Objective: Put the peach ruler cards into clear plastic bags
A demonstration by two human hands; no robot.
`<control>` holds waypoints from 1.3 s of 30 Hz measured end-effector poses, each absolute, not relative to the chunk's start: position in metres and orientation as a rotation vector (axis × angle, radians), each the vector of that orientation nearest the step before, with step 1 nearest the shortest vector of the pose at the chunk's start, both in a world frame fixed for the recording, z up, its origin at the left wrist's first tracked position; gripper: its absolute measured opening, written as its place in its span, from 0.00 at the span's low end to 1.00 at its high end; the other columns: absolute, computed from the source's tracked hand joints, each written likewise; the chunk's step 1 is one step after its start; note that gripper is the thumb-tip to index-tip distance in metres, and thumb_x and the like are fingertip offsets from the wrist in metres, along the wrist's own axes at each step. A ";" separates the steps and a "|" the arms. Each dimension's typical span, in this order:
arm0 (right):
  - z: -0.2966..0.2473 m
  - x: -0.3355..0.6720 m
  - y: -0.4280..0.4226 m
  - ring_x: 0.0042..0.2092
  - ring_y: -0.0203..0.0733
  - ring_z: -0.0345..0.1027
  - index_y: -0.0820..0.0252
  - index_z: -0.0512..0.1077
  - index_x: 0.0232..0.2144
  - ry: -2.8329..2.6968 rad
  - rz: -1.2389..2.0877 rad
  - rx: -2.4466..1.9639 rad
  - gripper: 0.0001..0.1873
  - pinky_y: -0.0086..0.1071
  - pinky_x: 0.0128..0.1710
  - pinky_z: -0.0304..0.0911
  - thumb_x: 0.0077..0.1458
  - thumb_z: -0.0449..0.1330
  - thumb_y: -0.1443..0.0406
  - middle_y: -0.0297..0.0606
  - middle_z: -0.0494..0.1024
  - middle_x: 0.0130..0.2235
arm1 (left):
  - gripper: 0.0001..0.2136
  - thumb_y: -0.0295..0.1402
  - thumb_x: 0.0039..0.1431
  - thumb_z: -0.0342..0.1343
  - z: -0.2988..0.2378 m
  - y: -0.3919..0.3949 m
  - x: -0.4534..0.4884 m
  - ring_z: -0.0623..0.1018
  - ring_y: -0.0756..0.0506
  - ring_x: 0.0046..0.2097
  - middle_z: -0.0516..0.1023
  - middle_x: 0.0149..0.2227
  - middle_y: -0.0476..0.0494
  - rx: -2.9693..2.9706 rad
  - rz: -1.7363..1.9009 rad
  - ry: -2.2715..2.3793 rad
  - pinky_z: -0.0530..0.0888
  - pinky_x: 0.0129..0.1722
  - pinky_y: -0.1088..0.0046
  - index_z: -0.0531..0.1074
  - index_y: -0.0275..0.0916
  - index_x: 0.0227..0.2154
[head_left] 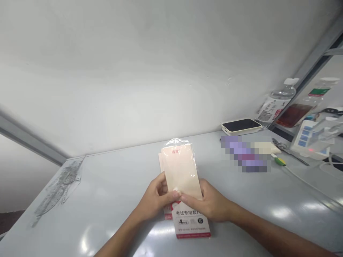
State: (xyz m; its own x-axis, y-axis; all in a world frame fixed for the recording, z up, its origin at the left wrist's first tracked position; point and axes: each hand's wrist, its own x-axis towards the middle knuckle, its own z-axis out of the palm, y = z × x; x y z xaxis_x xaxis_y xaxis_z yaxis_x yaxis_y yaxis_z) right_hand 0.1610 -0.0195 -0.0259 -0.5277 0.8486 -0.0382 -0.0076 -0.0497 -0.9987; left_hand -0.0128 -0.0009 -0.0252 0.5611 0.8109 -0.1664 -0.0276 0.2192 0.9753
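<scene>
Both my hands hold a clear plastic sleeve with pale cream card inside, upright above the table. My left hand pinches its lower left edge with thumb and fingers closed. My right hand grips the lower right edge, fingers closed round it. Just below and under my hands lies a white and red printed card pack on the grey table.
A white phone lies at the back by the wall. A water bottle stands to its right, beside a bottle of dark liquid. A white device with blue buttons, a green-capped pen and cables lie at right. Crumpled clear film rests at left.
</scene>
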 end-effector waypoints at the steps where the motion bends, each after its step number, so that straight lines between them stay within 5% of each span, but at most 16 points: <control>1: -0.027 0.161 -0.020 0.36 0.45 0.69 0.62 0.72 0.36 -1.587 1.641 -0.909 0.17 0.36 0.35 0.65 0.51 0.54 0.56 0.40 0.76 0.32 | 0.14 0.39 0.48 0.56 -0.025 -0.001 -0.013 0.67 0.53 0.20 0.69 0.22 0.49 1.216 0.650 0.778 0.62 0.17 0.79 0.65 0.35 0.34; 8: -0.034 0.163 -0.022 0.31 0.42 0.69 0.63 0.73 0.30 -1.608 1.654 -0.920 0.22 0.35 0.32 0.63 0.53 0.49 0.51 0.40 0.75 0.28 | 0.14 0.41 0.46 0.57 -0.024 -0.002 -0.012 0.67 0.52 0.19 0.67 0.18 0.48 1.210 0.695 0.818 0.62 0.17 0.76 0.68 0.33 0.24; 19: -0.033 0.161 -0.017 0.31 0.42 0.68 0.61 0.72 0.28 -1.639 1.589 -1.044 0.26 0.33 0.30 0.61 0.54 0.44 0.48 0.39 0.75 0.28 | 0.13 0.42 0.50 0.53 -0.032 -0.001 -0.011 0.67 0.51 0.20 0.68 0.19 0.49 1.297 0.741 0.948 0.61 0.18 0.76 0.67 0.35 0.25; 26: -0.038 0.180 0.001 0.26 0.42 0.63 0.56 0.67 0.30 -1.938 1.019 -1.672 0.23 0.32 0.24 0.52 0.52 0.44 0.46 0.35 0.71 0.22 | 0.18 0.46 0.44 0.56 -0.039 0.017 -0.027 0.65 0.52 0.23 0.67 0.25 0.52 1.633 0.813 1.630 0.60 0.22 0.77 0.64 0.40 0.34; 29: -0.036 0.189 0.007 0.25 0.42 0.62 0.56 0.65 0.31 -1.992 0.806 -1.837 0.22 0.31 0.24 0.50 0.53 0.42 0.47 0.34 0.69 0.19 | 0.14 0.46 0.49 0.50 -0.038 0.022 -0.032 0.62 0.52 0.22 0.64 0.24 0.52 1.726 0.859 1.644 0.59 0.22 0.76 0.63 0.40 0.29; 34: -0.029 0.190 0.005 0.22 0.37 0.58 0.56 0.62 0.23 -2.083 0.797 -1.738 0.19 0.29 0.21 0.47 0.54 0.44 0.51 0.31 0.67 0.19 | 0.17 0.43 0.55 0.43 -0.041 0.013 -0.026 0.59 0.52 0.20 0.60 0.16 0.53 1.922 0.690 1.469 0.56 0.22 0.76 0.59 0.39 0.17; 39: -0.033 0.178 -0.008 0.21 0.33 0.53 0.58 0.58 0.17 -2.326 0.838 -1.448 0.19 0.29 0.21 0.44 0.56 0.45 0.57 0.31 0.65 0.19 | 0.15 0.46 0.52 0.46 -0.047 0.002 -0.017 0.61 0.52 0.21 0.64 0.21 0.52 2.072 0.551 1.637 0.55 0.20 0.76 0.59 0.40 0.21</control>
